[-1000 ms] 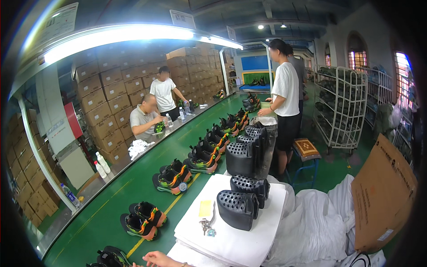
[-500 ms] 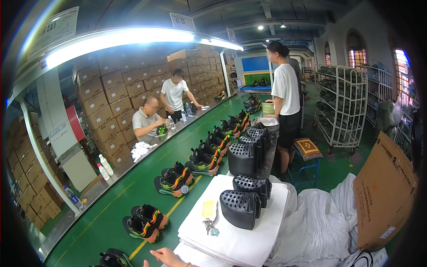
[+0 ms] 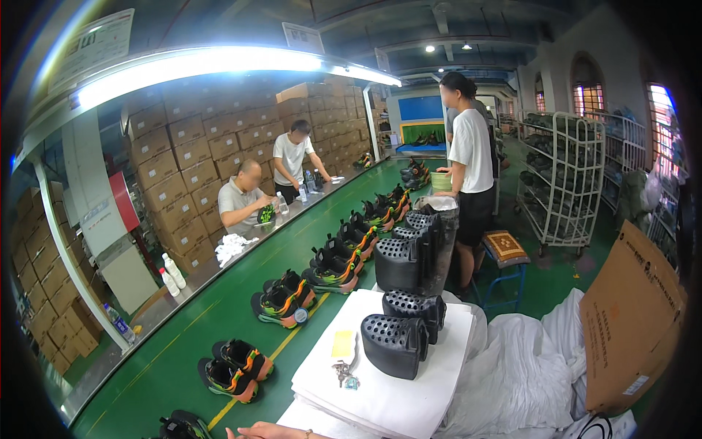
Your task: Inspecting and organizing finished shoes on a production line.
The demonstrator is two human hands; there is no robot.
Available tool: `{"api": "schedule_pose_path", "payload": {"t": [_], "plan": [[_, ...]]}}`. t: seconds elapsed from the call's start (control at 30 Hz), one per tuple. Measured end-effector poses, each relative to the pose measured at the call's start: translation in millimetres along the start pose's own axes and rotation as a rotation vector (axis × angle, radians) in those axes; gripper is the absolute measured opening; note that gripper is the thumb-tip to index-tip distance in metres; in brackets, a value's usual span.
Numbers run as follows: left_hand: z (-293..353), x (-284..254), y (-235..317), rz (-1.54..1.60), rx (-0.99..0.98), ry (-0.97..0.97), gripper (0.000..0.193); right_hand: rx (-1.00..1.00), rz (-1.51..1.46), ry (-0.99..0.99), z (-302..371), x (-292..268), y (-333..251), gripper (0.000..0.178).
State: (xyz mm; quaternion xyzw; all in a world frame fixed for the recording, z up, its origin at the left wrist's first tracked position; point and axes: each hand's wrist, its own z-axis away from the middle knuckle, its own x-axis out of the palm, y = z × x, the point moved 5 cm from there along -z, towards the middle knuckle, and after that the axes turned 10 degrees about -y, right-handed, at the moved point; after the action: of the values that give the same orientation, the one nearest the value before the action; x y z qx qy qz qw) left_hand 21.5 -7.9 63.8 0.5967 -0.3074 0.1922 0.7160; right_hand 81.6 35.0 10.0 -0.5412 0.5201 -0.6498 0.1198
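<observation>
My right hand [image 3: 269, 432] shows only in part at the lower edge, a bracelet at its wrist. Its visible fingers point left, stretched out, with nothing seen in them. A fingertip [image 3: 230, 433] beside it may be my left hand's; the rest is cut off. Nearest to the hands is a pair of black sneakers [image 3: 183, 426] with orange and green trim, cut by the lower edge. Just beyond, another such pair of sneakers [image 3: 235, 369] stands on the green conveyor belt [image 3: 164, 384]. More pairs [image 3: 284, 298] line the belt farther off.
Right of the belt, a stack of white sheets [image 3: 314, 380] bears keys [image 3: 346, 379] and black perforated shoe-shaped forms [image 3: 395, 347]. White cloth [image 3: 512, 358] and a cardboard box [image 3: 632, 322] lie at right. Co-workers stand or sit along the belt; bottles [image 3: 174, 274] line its far ledge.
My right hand has dropped lower and flattened, less of its fingers showing. The near sneaker pairs have shifted slightly left along the belt.
</observation>
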Motion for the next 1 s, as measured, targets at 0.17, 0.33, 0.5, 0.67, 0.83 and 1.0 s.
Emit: {"api": "schedule_pose_path", "payload": {"t": [0.17,0.33,0.5,0.67,0.83,1.0], "plan": [[5,13,1,-0.045,-0.048,-0.023,0.052,-0.03,0.005,-0.037,3,-7,-5,0.052],[-2,-9,7,0.011,0.028,-0.004,0.051,-0.026,-0.133,0.036,16,-2,-24,0.051],[6,6,2,-0.007,-0.013,0.056,0.042,0.012,-0.132,0.012,4,-8,-6,0.053],[12,23,4,-0.041,-0.054,0.18,0.034,0.054,-0.071,0.028,-6,-16,10,0.054],[2,-9,11,0.019,0.063,0.053,0.04,0.023,-0.094,0.051,5,-4,-11,0.053],[-1,-10,1,-0.011,-0.045,-0.031,0.027,0.047,-0.091,0.031,-3,-11,4,0.055]]}}
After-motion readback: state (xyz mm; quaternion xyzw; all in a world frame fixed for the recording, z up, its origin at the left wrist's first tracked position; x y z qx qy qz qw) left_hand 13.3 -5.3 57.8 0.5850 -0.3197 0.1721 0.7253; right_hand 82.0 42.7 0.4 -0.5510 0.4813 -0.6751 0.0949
